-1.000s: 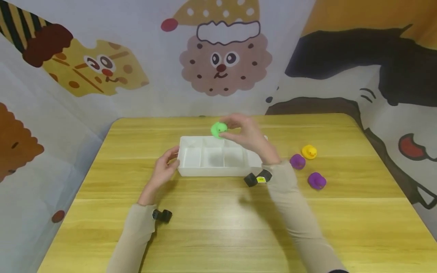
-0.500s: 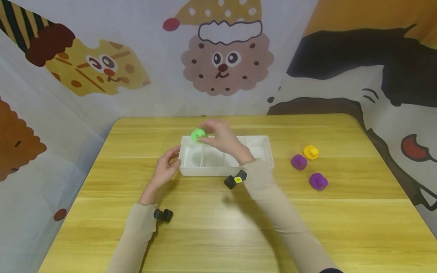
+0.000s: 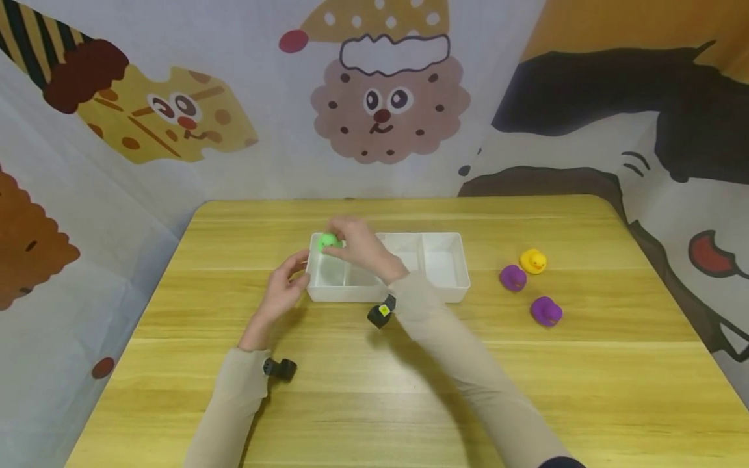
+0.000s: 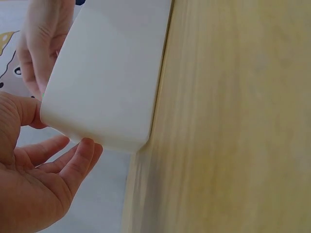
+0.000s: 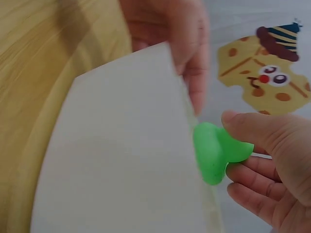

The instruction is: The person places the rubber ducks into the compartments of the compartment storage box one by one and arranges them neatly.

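Your left hand (image 3: 283, 289) rests against the left end of the white plastic divided tray (image 3: 445, 286), at about 9 o'clock from the tray's middle. The left wrist view shows the thumb and fingers (image 4: 80, 158) lying fairly straight against the rounded corner of the tray (image 4: 107, 92), touching rather than wrapping it. That contact reads as a brace, so the light tray does not slide on the pale wooden surface (image 3: 374, 390) while the other hand works over it. A small black wrist camera (image 3: 279, 368) sits on your left sleeve.

Moving right, your right hand (image 3: 359, 246) reaches across the tray toward its far left corner, at about 10 o'clock from the tray's middle. Its thumb and fingers pinch the small green rubber duck (image 3: 328, 242). In the right wrist view the green duck (image 5: 216, 153) hangs just above the tray's white rim (image 5: 189, 121), held between the thumb (image 5: 257, 128) and the curled fingers below it. The duck is over the leftmost far compartment and looks to be clear of the floor; I cannot tell for sure whether it touches the rim. The pinch on top keeps the fingers out of the narrow compartment.

Further right, at about 3 o'clock and well apart from the tray, two purple rubber ducks (image 3: 513, 277) (image 3: 545, 311) and one yellow rubber duck (image 3: 532, 260) sit on the surface, near one another and untouched.
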Motion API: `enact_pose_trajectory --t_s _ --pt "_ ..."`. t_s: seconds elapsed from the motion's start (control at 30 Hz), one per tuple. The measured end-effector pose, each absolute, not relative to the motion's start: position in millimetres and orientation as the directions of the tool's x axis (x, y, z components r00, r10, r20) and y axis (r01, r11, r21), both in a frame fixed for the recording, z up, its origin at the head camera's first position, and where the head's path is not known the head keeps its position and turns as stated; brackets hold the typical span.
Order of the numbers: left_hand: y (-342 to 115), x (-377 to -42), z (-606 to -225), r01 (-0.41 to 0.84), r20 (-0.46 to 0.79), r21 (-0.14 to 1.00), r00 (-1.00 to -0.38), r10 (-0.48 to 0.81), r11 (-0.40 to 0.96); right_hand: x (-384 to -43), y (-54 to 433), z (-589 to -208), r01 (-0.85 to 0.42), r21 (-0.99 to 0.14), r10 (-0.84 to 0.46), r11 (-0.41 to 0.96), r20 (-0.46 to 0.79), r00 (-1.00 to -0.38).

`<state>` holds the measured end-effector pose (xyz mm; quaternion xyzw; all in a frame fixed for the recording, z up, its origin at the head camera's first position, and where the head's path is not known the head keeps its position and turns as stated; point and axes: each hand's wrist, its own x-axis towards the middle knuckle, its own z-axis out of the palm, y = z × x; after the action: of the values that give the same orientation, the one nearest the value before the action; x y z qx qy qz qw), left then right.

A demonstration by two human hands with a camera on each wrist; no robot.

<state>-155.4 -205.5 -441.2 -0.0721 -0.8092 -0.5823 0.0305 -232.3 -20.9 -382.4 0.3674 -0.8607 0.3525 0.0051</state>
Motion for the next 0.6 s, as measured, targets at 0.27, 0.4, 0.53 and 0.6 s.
enact_pose_trajectory --t_s 0.27,0.4,0.53,0.6 --pt "-206 -154 -438 0.153 0.13 0.94 -0.987 0.094 0.305 -234 -34 -395 -0.676 -0.434 -0.681 0.595 0.173 -0.711" --pt "-200 -147 -421 0.151 0.125 0.937 -0.987 0.101 0.314 -232 -38 -401 -0.675 -0.398 -0.69 0.621 0.129 -0.712" --pt "-196 -143 -411 0.148 0.121 0.937 -0.987 0.103 0.316 -232 -43 -407 -0.682 -0.336 -0.698 0.65 0.089 -0.71" --pt "-196 -142 -410 0.145 0.117 0.937 -0.988 0.105 0.318 -231 -45 -408 -0.688 -0.297 -0.702 0.662 0.077 -0.708"
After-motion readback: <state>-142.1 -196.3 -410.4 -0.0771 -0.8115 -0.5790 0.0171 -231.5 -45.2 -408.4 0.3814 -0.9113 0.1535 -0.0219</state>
